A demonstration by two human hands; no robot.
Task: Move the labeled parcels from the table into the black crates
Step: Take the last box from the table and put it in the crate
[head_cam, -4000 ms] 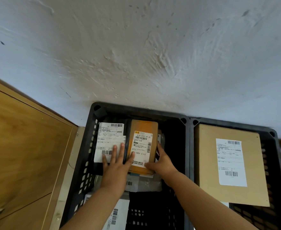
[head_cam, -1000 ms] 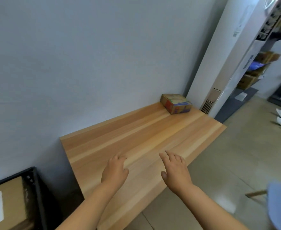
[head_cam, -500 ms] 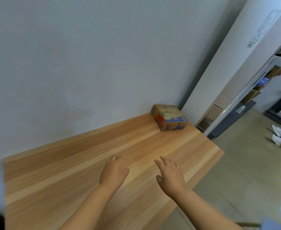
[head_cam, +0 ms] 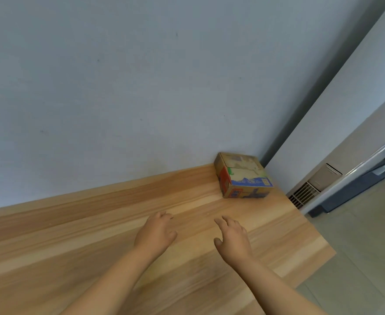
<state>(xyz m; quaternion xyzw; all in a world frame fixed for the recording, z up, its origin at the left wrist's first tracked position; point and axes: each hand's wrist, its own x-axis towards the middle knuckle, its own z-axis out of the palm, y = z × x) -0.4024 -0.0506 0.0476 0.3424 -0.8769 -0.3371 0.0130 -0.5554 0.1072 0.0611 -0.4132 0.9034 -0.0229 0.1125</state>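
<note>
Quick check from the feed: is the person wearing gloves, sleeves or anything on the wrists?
No. The left hand and right hand are bare, without gloves, rings or a watch in view. Both forearms are uncovered down to the frame's lower edge, so no sleeve shows.

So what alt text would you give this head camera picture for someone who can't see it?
Two bare hands, left and right, reach empty over a wooden table toward a small printed cardboard box by the wall.
</note>
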